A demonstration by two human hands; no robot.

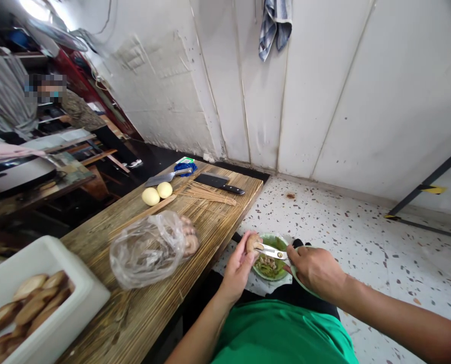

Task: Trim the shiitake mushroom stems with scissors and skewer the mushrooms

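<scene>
My left hand (237, 268) is closed around a brown mushroom (253, 243), holding it up over a green bowl (261, 273). In my right hand (318, 268) are scissors (274, 253) with dark handles; their metal blades reach to the mushroom's underside. Small pale cut pieces (270, 265) lie in the bowl below. A clear plastic bag (145, 247) with more mushrooms (189, 235) in its mouth rests on the wooden table (195, 273) to the left. Several mushrooms (36, 303) fill a white box (85, 298) at the lower left.
Farther along the table lie two peeled potatoes (157, 193), a cleaver (165, 178), a black knife (214, 182), thin skewers (210, 194) and a blue bundle (185, 168). A person (81, 111) stands at the far left. A towel (275, 28) hangs on the white wall.
</scene>
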